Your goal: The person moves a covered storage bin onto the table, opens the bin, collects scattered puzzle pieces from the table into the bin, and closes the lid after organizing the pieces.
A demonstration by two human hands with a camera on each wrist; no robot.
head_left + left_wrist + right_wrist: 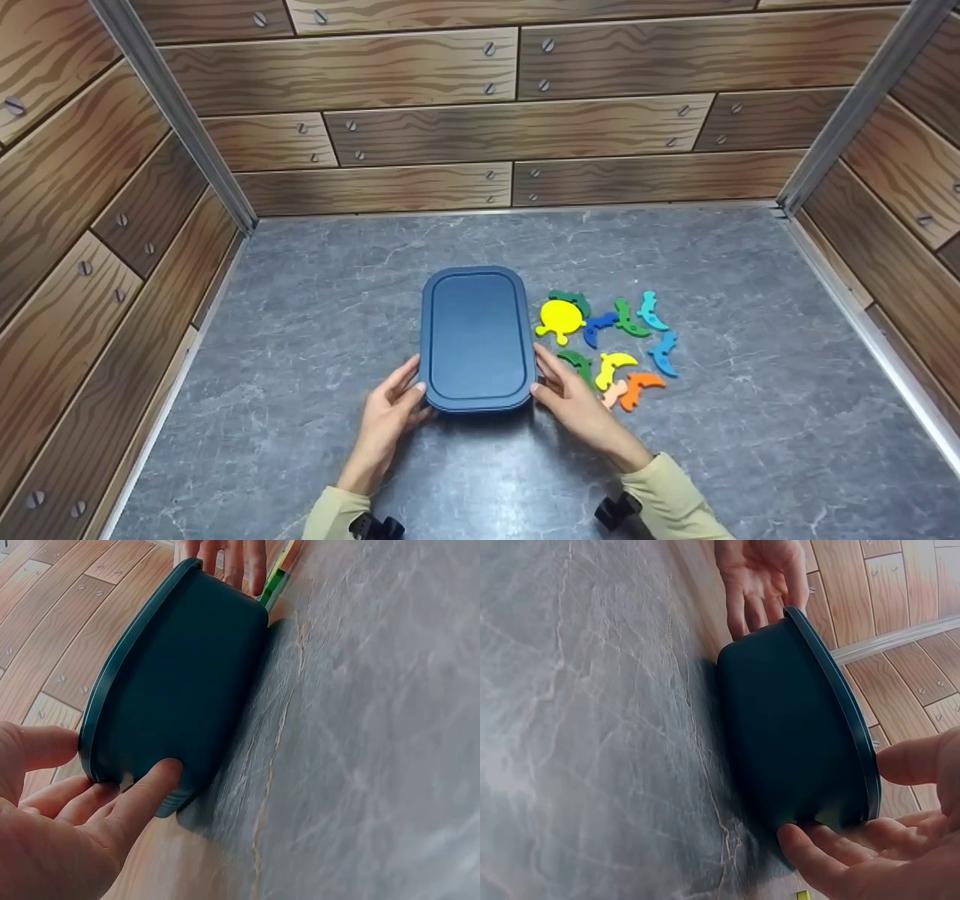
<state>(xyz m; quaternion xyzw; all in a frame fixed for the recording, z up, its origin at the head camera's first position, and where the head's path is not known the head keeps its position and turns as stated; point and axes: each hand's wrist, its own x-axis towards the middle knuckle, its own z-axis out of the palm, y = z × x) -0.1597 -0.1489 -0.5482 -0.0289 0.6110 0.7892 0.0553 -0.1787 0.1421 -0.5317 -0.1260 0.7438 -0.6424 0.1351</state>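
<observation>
A dark blue rectangular box with a rimmed lid stands lid up in the middle of the head view. My left hand holds its near left side, thumb at the lid's rim and fingers against the wall below. On the near right side, my right hand grips it the same way. In the left wrist view the box wall looks dark teal, and a fingertip presses on it. The right wrist view shows the opposite thumb on the rim. Whether the base touches the table cannot be told.
Right of the box lie several flat toy pieces: a round yellow turtle-like piece and curved animal shapes, including an orange piece and a light blue piece. Wood-patterned walls surround the grey marbled tabletop.
</observation>
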